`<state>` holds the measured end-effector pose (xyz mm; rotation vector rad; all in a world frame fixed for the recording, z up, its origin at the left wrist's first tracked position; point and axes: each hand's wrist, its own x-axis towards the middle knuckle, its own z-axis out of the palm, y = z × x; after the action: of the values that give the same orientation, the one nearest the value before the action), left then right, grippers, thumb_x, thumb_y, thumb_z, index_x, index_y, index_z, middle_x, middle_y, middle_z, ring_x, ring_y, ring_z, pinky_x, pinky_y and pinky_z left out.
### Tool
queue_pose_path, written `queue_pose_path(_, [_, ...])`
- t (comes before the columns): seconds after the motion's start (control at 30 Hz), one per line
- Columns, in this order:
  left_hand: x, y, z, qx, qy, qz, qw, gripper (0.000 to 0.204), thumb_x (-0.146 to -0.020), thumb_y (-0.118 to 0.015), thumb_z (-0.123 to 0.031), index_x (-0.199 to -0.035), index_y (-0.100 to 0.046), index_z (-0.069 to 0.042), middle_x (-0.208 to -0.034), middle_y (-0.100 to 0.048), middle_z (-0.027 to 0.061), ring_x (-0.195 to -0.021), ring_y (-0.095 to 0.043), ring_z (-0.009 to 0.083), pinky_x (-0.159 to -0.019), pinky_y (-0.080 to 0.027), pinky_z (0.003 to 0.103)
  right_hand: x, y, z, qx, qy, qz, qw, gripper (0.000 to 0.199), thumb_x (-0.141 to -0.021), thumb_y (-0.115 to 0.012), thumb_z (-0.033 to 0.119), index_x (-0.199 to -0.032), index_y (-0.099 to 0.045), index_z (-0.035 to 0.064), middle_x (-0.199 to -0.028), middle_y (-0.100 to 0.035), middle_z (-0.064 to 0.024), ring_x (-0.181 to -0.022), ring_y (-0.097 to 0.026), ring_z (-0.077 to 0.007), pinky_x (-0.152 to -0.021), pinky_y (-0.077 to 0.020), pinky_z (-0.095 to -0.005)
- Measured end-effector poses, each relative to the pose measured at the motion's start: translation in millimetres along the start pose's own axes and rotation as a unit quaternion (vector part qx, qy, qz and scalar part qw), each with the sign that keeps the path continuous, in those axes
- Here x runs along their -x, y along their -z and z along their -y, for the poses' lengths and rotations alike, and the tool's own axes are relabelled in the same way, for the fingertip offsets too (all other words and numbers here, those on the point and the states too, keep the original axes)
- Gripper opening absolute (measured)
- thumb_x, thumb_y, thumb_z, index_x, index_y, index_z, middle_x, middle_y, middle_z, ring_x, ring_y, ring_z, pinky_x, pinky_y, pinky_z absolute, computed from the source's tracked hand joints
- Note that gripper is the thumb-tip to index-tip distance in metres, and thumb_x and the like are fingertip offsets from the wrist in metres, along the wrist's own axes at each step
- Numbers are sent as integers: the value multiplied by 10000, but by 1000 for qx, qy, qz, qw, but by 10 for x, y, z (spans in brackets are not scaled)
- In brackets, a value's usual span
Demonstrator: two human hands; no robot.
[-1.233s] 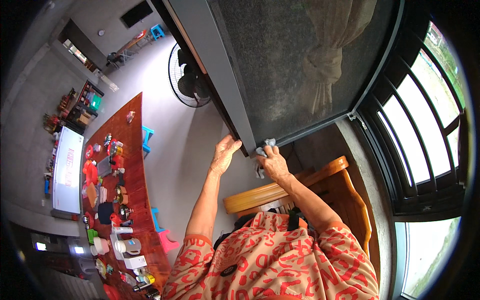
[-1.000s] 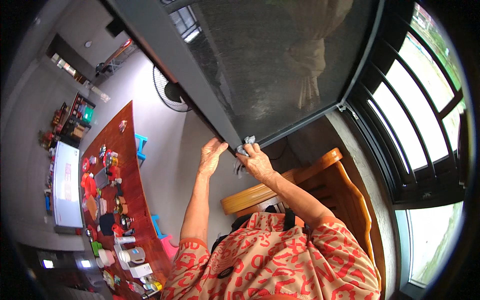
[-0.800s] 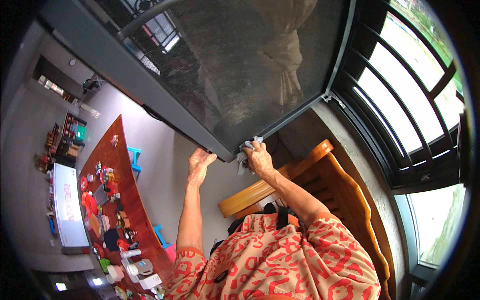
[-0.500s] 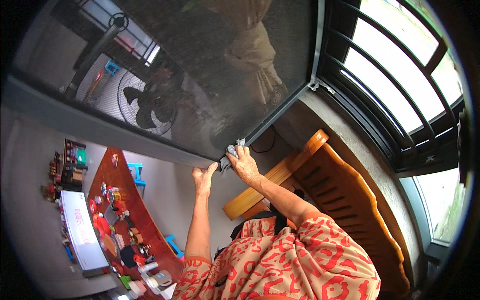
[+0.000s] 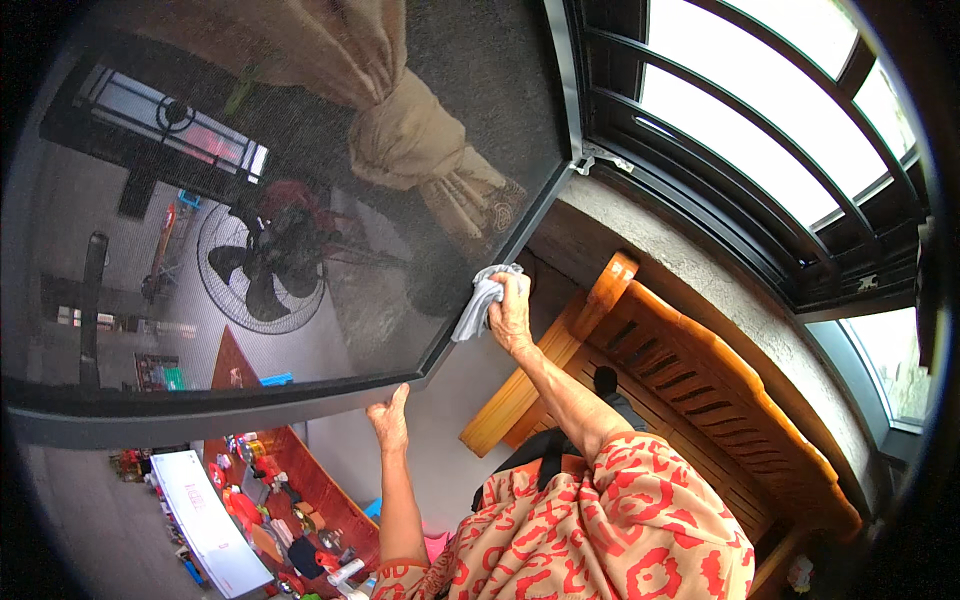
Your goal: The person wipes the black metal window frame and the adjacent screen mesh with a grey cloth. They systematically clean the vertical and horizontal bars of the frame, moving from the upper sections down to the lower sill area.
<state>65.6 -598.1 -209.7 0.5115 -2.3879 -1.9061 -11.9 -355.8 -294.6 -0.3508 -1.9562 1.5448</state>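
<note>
A large mesh screen panel [image 5: 330,230] with a dark grey frame [image 5: 250,412] stands swung out before me. At the lower edge, near the corner, my left hand [image 5: 390,425] grips the frame, its thumb raised against the edge and its fingers curled, partly hidden. My right hand [image 5: 513,318] is closed around a crumpled grey cloth [image 5: 482,302], which lies against the frame's right-hand side just above the corner. Through the mesh show a standing fan [image 5: 262,265] and a knotted beige curtain [image 5: 405,140].
A carved wooden bench [image 5: 690,390] stands to the right, under a barred window [image 5: 760,110] with a rough sill. On the lower left, a red-brown table [image 5: 330,470] bears many small items beside a long white box [image 5: 208,525].
My right hand and the cloth have moved up along the frame's side, away from the corner. My left hand has shifted slightly down and left, and the panel has swung leftward.
</note>
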Motion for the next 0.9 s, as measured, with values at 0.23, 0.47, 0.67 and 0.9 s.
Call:
queue_pose_path(0.23, [-39,106,156,17,-26,-2,1000,373,-786,-746,-17,-1136,-619,-2,-1111,-626,45,-998,-579,153,-950,-435,316,-597,109,-471,-97,-87,-97,987,317,-808,-491,-7,-1122,-512,32,-1086,-509,-198,-1074,-499,-349,-957,-397,-407])
queue_pose_path(0.47, [-19,64,63,-17,-47,-14,999,368,-794,-737,-46,-1134,-604,3,-1099,-621,57,-983,-577,166,-928,-434,320,-1902,578,-982,-151,-265,-213,928,393,-863,-533,226,-1160,-512,-31,-1068,-604,-203,-1016,-570,-280,-904,-444,-382])
queue_pose_path(0.67, [14,102,76,-49,-17,-13,999,393,-805,-729,-53,-1165,-587,14,-1130,-610,61,-1008,-570,169,-944,-425,319,-2083,351,-1087,-115,-330,-235,907,664,-803,-641,394,-1298,-426,6,-1231,-534,-246,-1118,-546,-358,-961,-417,-417])
queue_pose_path(0.9, [59,-38,-63,-24,-28,-27,999,293,-815,-725,-53,-1089,-643,12,-1065,-636,41,-971,-582,144,-915,-437,307,-1633,135,-847,-113,-294,-230,921,485,-868,-584,399,-1166,-527,20,-1061,-599,-175,-980,-591,-297,-857,-455,-401])
